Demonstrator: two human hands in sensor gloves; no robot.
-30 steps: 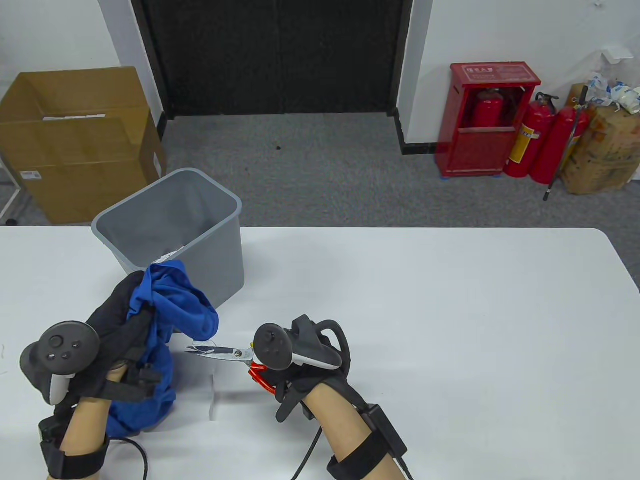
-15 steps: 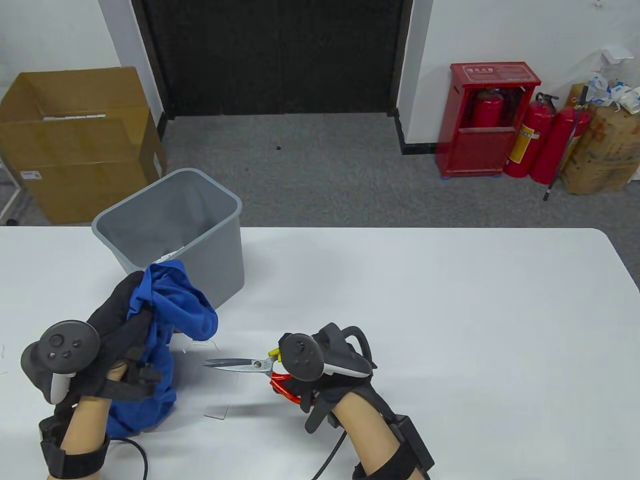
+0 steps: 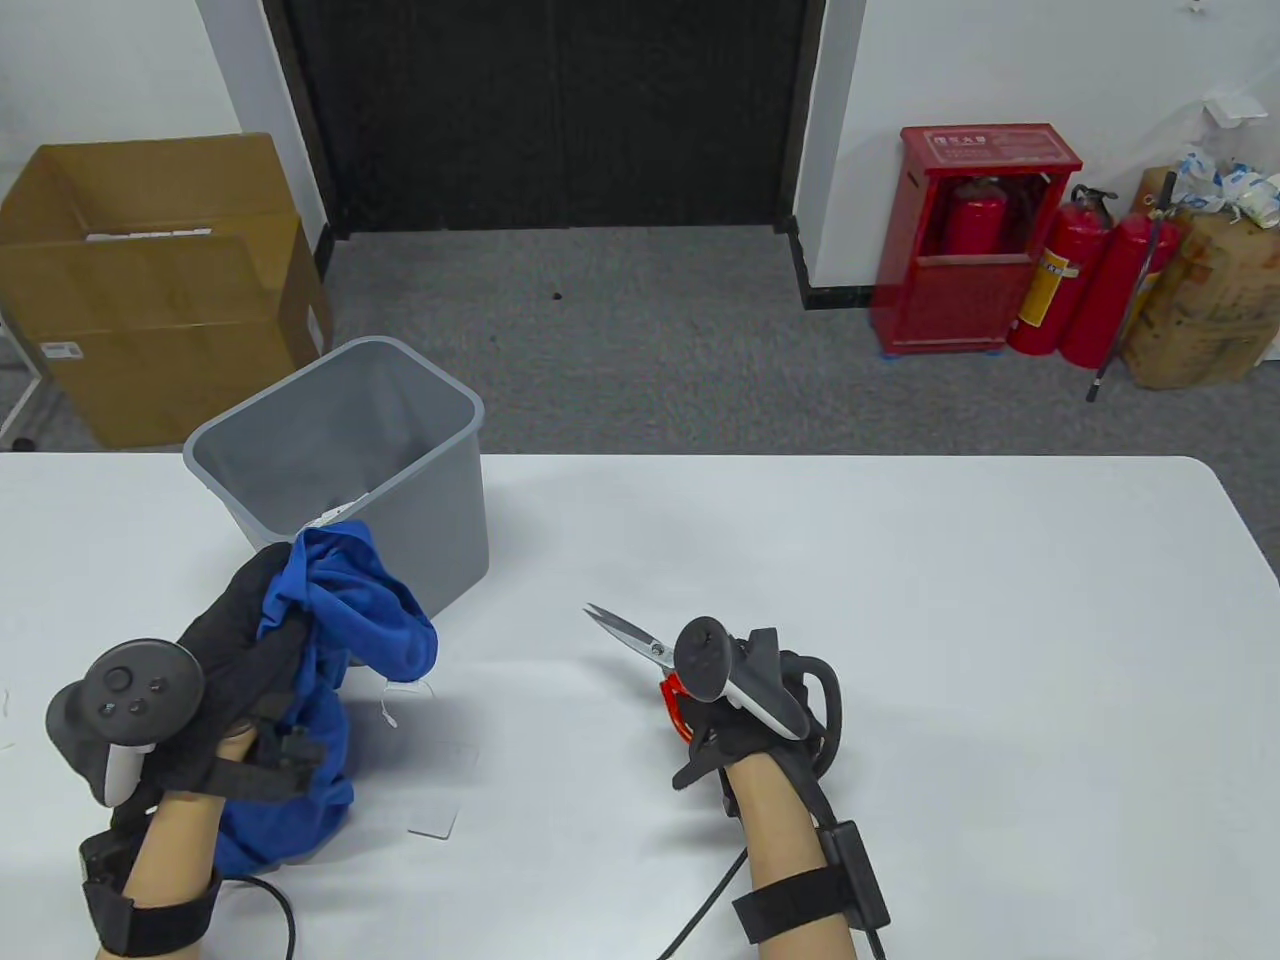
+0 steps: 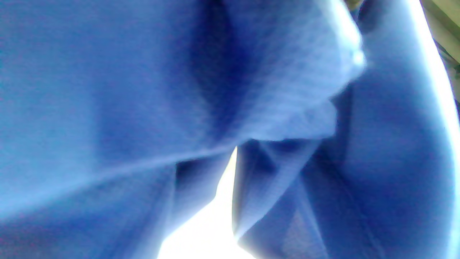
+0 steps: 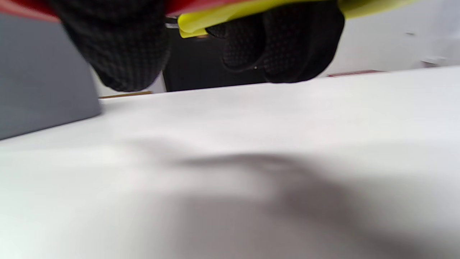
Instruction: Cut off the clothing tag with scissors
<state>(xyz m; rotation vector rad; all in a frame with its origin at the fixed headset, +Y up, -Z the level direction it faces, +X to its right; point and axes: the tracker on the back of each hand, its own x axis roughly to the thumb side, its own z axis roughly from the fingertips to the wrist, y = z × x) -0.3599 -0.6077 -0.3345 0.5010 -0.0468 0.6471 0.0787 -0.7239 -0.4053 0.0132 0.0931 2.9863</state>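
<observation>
My left hand (image 3: 225, 650) grips a bunched blue garment (image 3: 340, 620) and holds it up above the table; the cloth fills the left wrist view (image 4: 179, 108). A thin white string (image 3: 388, 705) hangs from the garment. A white tag (image 3: 433, 822) lies flat on the table beside the garment. My right hand (image 3: 730, 700) holds red-handled scissors (image 3: 635, 640), blades slightly apart and pointing up-left, well to the right of the garment. My gloved fingers (image 5: 122, 46) and the yellow-red handle (image 5: 230, 18) show in the right wrist view.
A grey plastic bin (image 3: 350, 470) stands on the white table (image 3: 900, 620) just behind the garment; its wall shows in the right wrist view (image 5: 39, 79). Cardboard boxes and fire extinguishers stand on the floor beyond the table.
The scissors were at the string by the garment. My right hand has drawn them away to the right and turned them up-left. The tag now lies on the table.
</observation>
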